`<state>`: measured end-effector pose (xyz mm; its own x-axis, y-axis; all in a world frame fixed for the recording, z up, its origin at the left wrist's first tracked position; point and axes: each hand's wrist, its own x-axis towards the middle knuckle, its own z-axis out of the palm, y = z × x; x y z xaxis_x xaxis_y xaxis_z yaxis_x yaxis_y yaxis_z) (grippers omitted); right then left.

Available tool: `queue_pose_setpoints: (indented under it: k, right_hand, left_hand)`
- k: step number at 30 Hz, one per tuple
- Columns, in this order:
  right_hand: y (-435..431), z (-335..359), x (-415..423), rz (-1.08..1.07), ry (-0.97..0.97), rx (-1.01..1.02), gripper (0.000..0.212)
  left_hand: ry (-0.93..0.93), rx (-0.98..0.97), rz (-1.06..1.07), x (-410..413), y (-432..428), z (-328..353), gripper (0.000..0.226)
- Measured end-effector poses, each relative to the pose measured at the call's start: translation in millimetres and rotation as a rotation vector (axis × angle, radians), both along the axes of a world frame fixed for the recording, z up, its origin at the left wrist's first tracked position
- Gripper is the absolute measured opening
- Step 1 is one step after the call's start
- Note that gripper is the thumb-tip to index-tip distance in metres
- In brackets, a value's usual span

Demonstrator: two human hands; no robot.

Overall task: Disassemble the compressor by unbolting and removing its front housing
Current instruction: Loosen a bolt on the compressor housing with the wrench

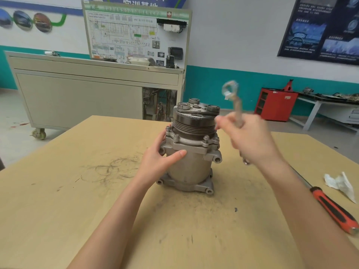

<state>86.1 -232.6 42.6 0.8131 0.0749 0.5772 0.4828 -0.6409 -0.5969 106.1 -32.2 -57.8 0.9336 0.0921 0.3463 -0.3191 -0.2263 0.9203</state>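
Desk (77, 191): compressor (191, 164) stood upright, mid-desk.
Left grip (161, 158): curled round compressor, steadying.
Right grip (250, 140): clenched wrench (237, 109).
Tip: wrench should seat squarely on bolt (206, 137).

Table (58, 191): tan top, showing dark scuffs left of centre.
Compressor (191, 166): standing upright at centre.
Screwdriver (334, 208): lying toward right edge, red-black handle nearest.
Tissue (339, 183): lying crumpled beside screwdriver, right edge.
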Motion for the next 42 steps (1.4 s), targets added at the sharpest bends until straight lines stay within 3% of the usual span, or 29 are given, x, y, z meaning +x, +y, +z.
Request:
queue_pose_setpoints:
  k: [2, 4, 7, 17, 19, 21, 24, 27, 30, 35, 42]
  right_hand:
    - [13.0, -11.5, -3.9, -0.106, 0.037, -0.237, 0.033]
    - [20.9, -16.7, -2.7, -0.172, 0.034, -0.349, 0.028]
    - [23.2, -17.8, 2.3, -0.195, 0.016, -0.323, 0.021]
    - [17.1, -9.7, 6.8, -0.074, 0.083, -0.248, 0.014]
    - [12.8, -10.9, 5.9, -0.044, 0.06, -0.139, 0.027]
    - [3.8, -8.6, 3.3, 0.0, 0.063, 0.117, 0.036]
    - [-16.4, 0.5, -7.1, 0.178, 0.137, 0.48, 0.035]
    - [-23.9, -4.8, -18.5, 0.334, 0.078, 0.612, 0.032]
    - [-13.3, -22.8, -22.0, 0.276, -0.159, 0.605, 0.025]
    - [5.9, -47.4, -20.3, 0.208, -0.391, 0.469, 0.024]
    - [9.1, -54.9, -23.1, 0.23, -0.39, 0.27, 0.029]
  left_hand:
    - [-0.008, -0.003, -0.012, 0.8, 0.3, -0.7, 0.091]
    - [-0.008, -0.009, -0.011, 1.5, 0.1, -0.8, 0.086]
    - [-0.009, -0.008, -0.006, 1.8, 0.1, -0.3, 0.073]
    - [-0.02, -0.001, -0.029, 2.2, 0.6, 0.4, 0.085]
    - [-0.018, 0.007, -0.035, 2.5, 0.9, 0.1, 0.087]
    - [-0.013, 0.017, -0.027, 2.3, 0.7, 0.5, 0.093]
    - [-0.011, 0.023, -0.016, 2.1, 0.5, 0.9, 0.098]
    - [-0.017, 0.022, -0.02, 2.4, 0.4, 0.5, 0.097]
    - [-0.021, 0.019, -0.024, 2.7, 0.7, 0.1, 0.093]
    - [-0.013, 0.015, -0.033, 2.1, 0.6, 0.5, 0.09]
    - [-0.017, 0.016, -0.041, 0.8, 0.4, 2.1, 0.093]
